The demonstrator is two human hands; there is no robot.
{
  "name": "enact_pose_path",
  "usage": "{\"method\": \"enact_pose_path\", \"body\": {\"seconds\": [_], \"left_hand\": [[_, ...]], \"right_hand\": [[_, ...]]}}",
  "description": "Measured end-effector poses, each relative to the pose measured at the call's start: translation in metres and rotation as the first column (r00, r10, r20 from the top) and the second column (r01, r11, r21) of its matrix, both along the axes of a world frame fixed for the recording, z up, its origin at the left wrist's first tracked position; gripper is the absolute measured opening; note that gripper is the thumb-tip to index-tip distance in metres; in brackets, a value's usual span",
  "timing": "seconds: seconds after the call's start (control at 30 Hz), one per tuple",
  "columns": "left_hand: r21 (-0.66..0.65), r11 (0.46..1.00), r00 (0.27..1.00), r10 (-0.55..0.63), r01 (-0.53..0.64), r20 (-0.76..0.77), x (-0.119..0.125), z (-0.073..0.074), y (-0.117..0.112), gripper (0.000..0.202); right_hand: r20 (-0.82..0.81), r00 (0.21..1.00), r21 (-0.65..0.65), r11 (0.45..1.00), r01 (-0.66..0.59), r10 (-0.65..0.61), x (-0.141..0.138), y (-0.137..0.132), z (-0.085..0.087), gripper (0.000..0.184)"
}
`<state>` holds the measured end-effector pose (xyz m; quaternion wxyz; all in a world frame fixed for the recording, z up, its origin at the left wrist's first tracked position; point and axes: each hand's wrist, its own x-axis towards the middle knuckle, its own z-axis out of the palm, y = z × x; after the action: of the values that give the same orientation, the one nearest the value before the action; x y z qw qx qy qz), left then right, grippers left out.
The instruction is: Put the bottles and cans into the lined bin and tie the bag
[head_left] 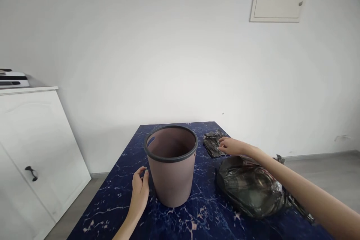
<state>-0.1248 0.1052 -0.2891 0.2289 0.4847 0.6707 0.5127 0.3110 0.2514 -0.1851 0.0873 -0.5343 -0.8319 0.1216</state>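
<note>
A mauve plastic bin [171,172] with a dark grey rim stands upright and empty on a dark blue marbled table [118,180]. My left hand [140,191] rests flat on the table beside the bin's left wall, fingers stretched out. My right hand [231,146] reaches across to a small folded stack of black plastic bags [211,144] at the table's far right, its fingers lying on the stack; whether they pinch a bag is unclear. A larger crumpled black bag [250,187] lies under my right forearm.
A white cabinet [30,150] with a dark handle stands at the left, with a flat device on top. A white wall is close behind the table. A white panel [277,3] hangs high on the wall. Grey floor shows at the right.
</note>
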Motion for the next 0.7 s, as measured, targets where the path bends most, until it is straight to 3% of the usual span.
{"method": "enact_pose_path", "body": {"seconds": [0.17,0.37,0.5,0.7], "left_hand": [[0.015,1.0,0.999,-0.004,0.004,-0.04,-0.002,-0.003,-0.002,0.068],[0.037,0.999,0.996,-0.011,0.014,-0.085,-0.002,-0.005,-0.004,0.062],[0.043,0.999,0.995,-0.02,0.024,-0.102,-0.002,-0.004,-0.005,0.061],[0.049,0.998,0.994,-0.032,0.037,-0.105,-0.002,-0.004,-0.008,0.062]], "right_hand": [[0.19,0.98,-0.254,0.962,0.1,-0.052,-0.045,0.043,-0.025,0.036],[0.229,0.969,-0.348,0.922,0.173,-0.095,-0.067,0.051,-0.04,0.037],[0.128,0.984,-0.321,0.934,0.158,-0.122,-0.064,0.046,-0.03,0.038],[-0.202,0.974,-0.194,0.979,0.064,-0.104,-0.043,0.017,0.008,0.031]]}}
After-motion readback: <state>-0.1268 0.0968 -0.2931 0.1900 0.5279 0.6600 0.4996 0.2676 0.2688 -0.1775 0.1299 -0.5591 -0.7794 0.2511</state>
